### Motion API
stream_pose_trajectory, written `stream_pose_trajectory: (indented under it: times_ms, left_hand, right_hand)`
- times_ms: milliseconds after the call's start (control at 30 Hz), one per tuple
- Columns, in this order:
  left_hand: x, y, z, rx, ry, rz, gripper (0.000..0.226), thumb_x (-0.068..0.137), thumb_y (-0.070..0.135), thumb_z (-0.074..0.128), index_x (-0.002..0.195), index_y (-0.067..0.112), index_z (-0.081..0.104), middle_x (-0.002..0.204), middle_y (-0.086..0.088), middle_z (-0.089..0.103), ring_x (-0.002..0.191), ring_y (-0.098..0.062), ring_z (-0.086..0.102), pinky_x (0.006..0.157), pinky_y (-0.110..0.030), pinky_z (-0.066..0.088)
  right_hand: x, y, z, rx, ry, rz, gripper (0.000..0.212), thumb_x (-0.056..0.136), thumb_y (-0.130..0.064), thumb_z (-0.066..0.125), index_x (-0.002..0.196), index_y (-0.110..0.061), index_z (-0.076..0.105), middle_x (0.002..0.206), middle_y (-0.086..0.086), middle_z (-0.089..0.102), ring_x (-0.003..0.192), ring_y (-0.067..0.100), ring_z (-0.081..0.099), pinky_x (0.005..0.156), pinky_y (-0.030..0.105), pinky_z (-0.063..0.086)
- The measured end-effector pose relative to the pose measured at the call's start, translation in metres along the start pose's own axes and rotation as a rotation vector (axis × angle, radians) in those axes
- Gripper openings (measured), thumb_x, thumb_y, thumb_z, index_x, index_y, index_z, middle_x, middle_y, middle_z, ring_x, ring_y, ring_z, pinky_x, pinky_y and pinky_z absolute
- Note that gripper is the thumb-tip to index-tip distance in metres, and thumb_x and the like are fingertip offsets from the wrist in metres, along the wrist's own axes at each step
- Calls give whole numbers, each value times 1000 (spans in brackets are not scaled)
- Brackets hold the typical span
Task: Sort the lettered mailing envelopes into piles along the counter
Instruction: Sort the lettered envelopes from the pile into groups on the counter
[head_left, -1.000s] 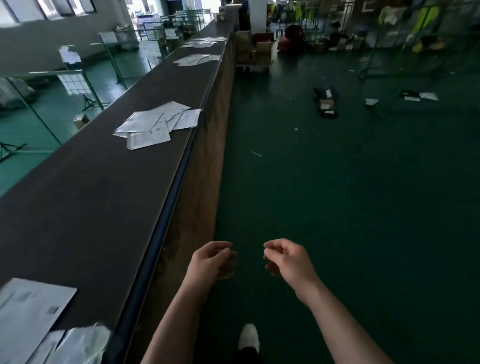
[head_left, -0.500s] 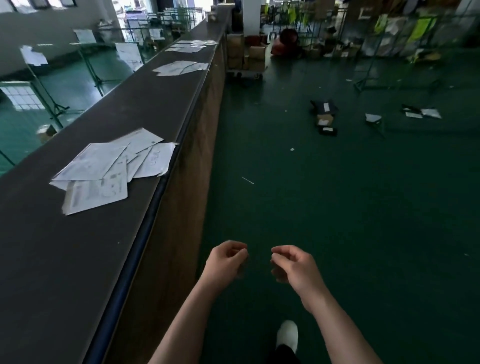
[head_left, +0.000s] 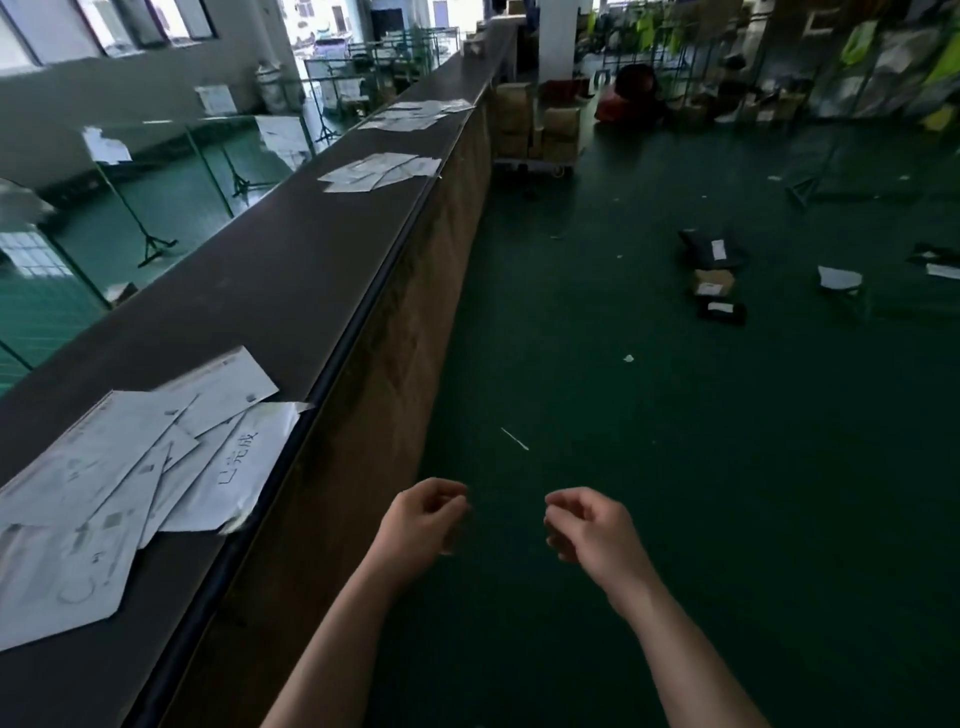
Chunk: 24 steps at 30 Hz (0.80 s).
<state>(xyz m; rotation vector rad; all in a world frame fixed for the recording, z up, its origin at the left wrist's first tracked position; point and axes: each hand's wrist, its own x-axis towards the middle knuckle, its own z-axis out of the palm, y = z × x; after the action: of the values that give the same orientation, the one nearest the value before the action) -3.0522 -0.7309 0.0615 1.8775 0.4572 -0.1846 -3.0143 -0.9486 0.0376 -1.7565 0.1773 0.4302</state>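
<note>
A long dark counter (head_left: 270, 280) runs from the lower left to the far back. On it lie three piles of white envelopes: a near pile (head_left: 130, 467) at the left, a middle pile (head_left: 379, 171) and a far pile (head_left: 415, 114). My left hand (head_left: 423, 519) and my right hand (head_left: 587, 525) hang over the green floor to the right of the counter, apart from every pile. Both hands have loosely curled fingers and hold nothing.
The counter's wooden front (head_left: 405, 332) stands just left of my hands. Small parcels (head_left: 714, 275) and paper scraps lie on the green floor (head_left: 623, 467) at the right. A cart of cardboard boxes (head_left: 540, 130) stands at the counter's far end. Metal racks stand beyond the counter.
The view has advanced along the counter: the near pile has slid closer and to the lower left. Both hands stay low, empty and loosely curled, slightly further apart.
</note>
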Motion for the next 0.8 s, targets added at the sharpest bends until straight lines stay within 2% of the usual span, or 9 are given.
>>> stream_pose_trajectory:
  times_ms: [133, 233, 367, 500, 533, 633, 800]
  left_hand:
    - [126, 16, 0, -82, 25, -17, 12, 101, 16, 61, 109, 19, 70, 99, -9, 75, 78, -20, 69, 77, -44, 61]
    - [224, 30, -6, -150, 59, -24, 12, 101, 15, 61, 108, 19, 69, 99, -8, 75, 80, -20, 71, 77, -42, 62]
    - [348, 71, -15, -182, 57, -78, 11, 100, 16, 61, 106, 19, 69, 96, -5, 76, 86, -25, 74, 80, -48, 62]
    - [460, 136, -32, -183, 70, -64, 11, 98, 16, 63, 99, 24, 70, 95, -8, 76, 90, -33, 74, 80, -52, 61]
    - [526, 159, -29, -160, 69, -44, 11, 98, 16, 63, 99, 24, 70, 95, -7, 77, 88, -32, 74, 79, -52, 62]
    - [564, 178, -36, -147, 91, -64, 10, 98, 15, 64, 100, 23, 70, 92, -6, 76, 79, -24, 72, 78, -50, 62]
    - [713, 216, 2, -51, 24, -99, 10, 99, 14, 62, 104, 18, 70, 92, -6, 74, 77, -22, 69, 77, -51, 62]
  right_hand:
    - [126, -26, 9, -112, -63, 12, 9, 98, -15, 66, 102, -20, 71, 93, 4, 74, 77, 17, 73, 65, 29, 58]
    - [221, -54, 17, -206, -109, 25, 9, 98, -15, 67, 103, -21, 70, 95, 3, 74, 78, 17, 73, 67, 29, 59]
    - [340, -113, 18, -277, -131, 39, 8, 97, -16, 68, 103, -21, 71, 95, 3, 74, 75, 15, 73, 64, 25, 58]
    - [449, -171, 4, -194, -66, 55, 9, 98, -11, 65, 102, -16, 72, 91, 9, 76, 73, 18, 72, 65, 31, 57]
    - [513, -183, -4, -149, -52, 70, 9, 98, -10, 65, 102, -15, 72, 92, 10, 76, 71, 18, 72, 65, 32, 57]
    - [553, -198, -8, -135, -60, 94, 9, 97, -10, 66, 103, -13, 71, 94, 11, 75, 70, 18, 71, 64, 31, 56]
    - [700, -224, -33, -120, -57, 72, 9, 98, -15, 66, 105, -19, 71, 95, 6, 75, 76, 20, 73, 65, 29, 57]
